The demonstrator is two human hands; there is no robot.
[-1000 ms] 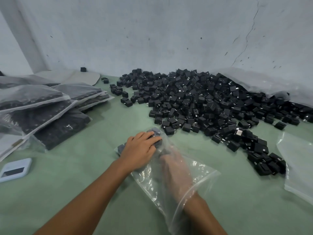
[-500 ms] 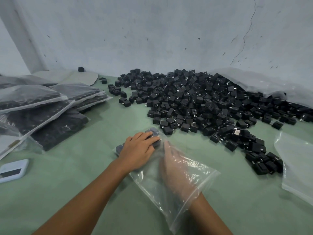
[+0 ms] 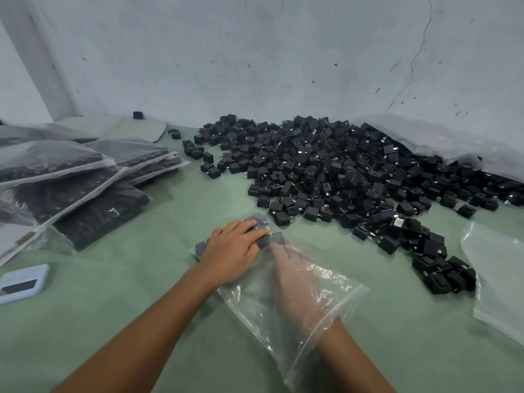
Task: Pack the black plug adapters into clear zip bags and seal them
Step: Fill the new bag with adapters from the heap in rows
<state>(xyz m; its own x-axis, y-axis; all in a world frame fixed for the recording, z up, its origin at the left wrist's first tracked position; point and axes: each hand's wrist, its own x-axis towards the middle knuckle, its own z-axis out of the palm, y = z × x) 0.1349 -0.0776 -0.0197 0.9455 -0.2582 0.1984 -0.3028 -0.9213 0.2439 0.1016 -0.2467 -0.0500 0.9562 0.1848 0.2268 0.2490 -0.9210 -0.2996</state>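
A clear zip bag lay flat on the green worktop, its open mouth toward the person. The right hand was pushed inside the bag up to the wrist, seen only through the plastic; the film blurred it, so I could not tell whether its grip was open or closed on anything. The left hand rested on top of the bag from outside, fingers fairly straight and spread, pressing down on the far end, where a few black adapters in the bag sat bunched under the plastic beneath its fingertips. Its grip was open, flat against the bag rather than curled round it.

Just beyond the bag, a large loose pile of black plug adapters spread across the worktop to the wall, trailing toward the right edge. A crumpled sheet of clear plastic lay against the wall behind the pile. On the far right lay an empty clear bag, near the pile's tail. To the left, several filled bags were stacked overlapping, well apart from the hands. A small pale blue device with a dark screen lay near the left edge.
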